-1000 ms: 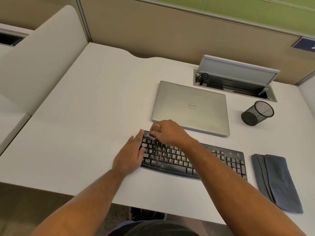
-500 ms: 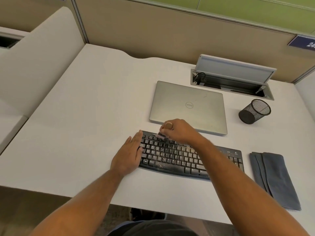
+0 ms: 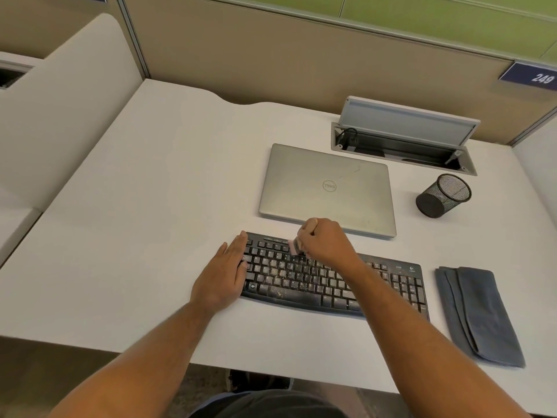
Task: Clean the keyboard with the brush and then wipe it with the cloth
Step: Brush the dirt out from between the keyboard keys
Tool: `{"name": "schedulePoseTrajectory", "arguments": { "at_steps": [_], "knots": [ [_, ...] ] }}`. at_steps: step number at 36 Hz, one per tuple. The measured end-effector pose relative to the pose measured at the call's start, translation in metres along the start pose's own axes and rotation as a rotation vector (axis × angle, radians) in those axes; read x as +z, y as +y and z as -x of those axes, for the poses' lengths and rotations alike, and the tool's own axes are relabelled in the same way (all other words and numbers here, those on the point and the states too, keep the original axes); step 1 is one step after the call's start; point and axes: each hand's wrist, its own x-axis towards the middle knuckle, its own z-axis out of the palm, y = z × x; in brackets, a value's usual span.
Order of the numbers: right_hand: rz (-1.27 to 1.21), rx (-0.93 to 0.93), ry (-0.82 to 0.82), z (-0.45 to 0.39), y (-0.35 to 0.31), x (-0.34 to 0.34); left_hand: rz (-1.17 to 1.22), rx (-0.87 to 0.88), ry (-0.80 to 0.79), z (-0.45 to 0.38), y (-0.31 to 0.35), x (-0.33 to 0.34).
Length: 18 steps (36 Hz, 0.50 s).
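Curling round a small pinkish brush (image 3: pixel 294 246), the fingers of the right hand (image 3: pixel 327 242) are closed on its handle, and its bristle end is pressed onto the far rows of keys, left of the middle. The left hand (image 3: pixel 224 274) is laid flat, fingers straight and together, against the left end of the black keyboard (image 3: pixel 304 282); nothing is held in it, and the board appears to be steadied by it.

The keyboard is set near the front edge of the white desk (image 3: pixel 150 206), with pale crumbs and dust seen across the middle rows and the space bar. The brushing step is judged to be under way and far from finished, since much debris is left on the near rows; whether the right part has been brushed cannot be told. The wiping step is not yet begun: the grey folded cloth (image 3: pixel 477 315) is lying untouched just right of the keyboard.

A Logitech mark is faintly seen at the keyboard's far right corner. Beyond it, a closed silver laptop (image 3: pixel 328 188) bearing the Dell logo is placed, and right of that a black mesh pen cup (image 3: pixel 443 196). Further back, a cable hatch (image 3: pixel 404 143) is propped open. On the partition at far right, a blue plate (image 3: pixel 533 76) is read as 249.
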Motion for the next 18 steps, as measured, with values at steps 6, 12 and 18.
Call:
{"name": "schedulePoseTrajectory", "arguments": {
  "at_steps": [6,12,18],
  "knots": [
    [-0.126,0.057,0.009,0.000,0.002,-0.009,-0.020,0.027,-0.012,-0.001,-0.006,0.003],
    [0.024,0.013,0.077,0.005,0.007,-0.005,-0.016,0.055,-0.001,-0.001,-0.007,0.004],
    [-0.058,0.036,0.006,0.000,0.009,-0.008,-0.015,0.048,-0.002,-0.001,-0.009,0.006]
  ]
}}
